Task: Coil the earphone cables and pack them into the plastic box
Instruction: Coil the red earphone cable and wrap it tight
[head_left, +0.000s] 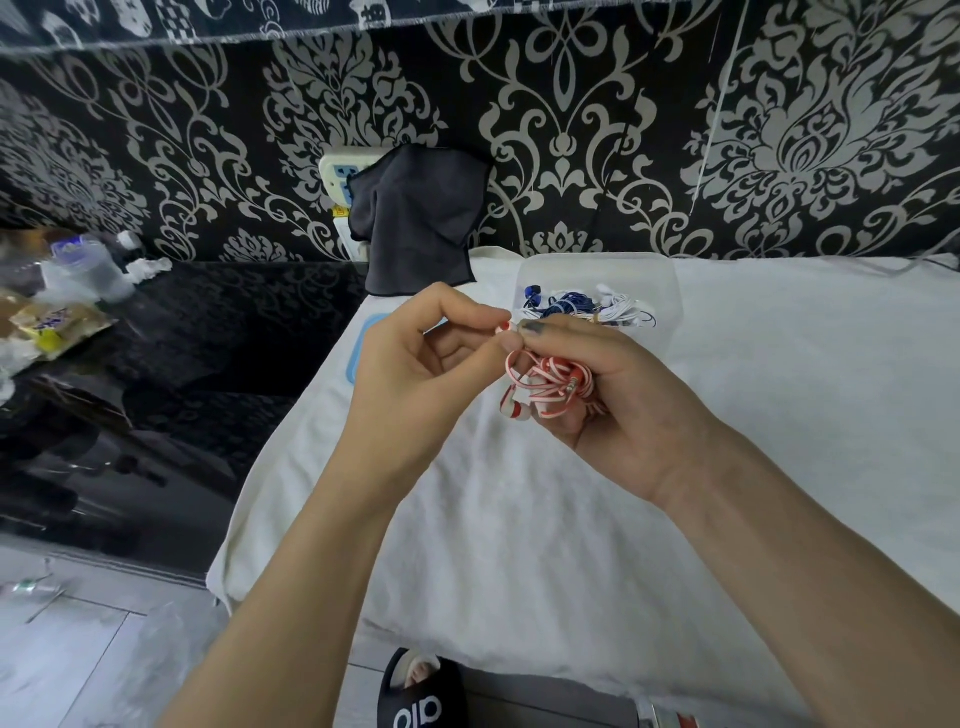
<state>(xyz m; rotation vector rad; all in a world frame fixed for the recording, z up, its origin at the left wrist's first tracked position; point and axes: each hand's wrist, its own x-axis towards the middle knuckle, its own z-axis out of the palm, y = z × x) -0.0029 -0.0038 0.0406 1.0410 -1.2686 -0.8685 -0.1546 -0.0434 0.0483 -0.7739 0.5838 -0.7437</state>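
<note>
Nearest us, below the white towel (519, 519), a black slipper (415, 696) shows white letters we cannot read. Over the towel our right hand (613, 410) grips the red-and-white earphones (550, 384) while our left hand (415, 364) pinches their cable. Behind, the plastic box (665, 291) holds blue and white earphones (587, 306); a dark cloth (415, 218) hangs beyond
</note>
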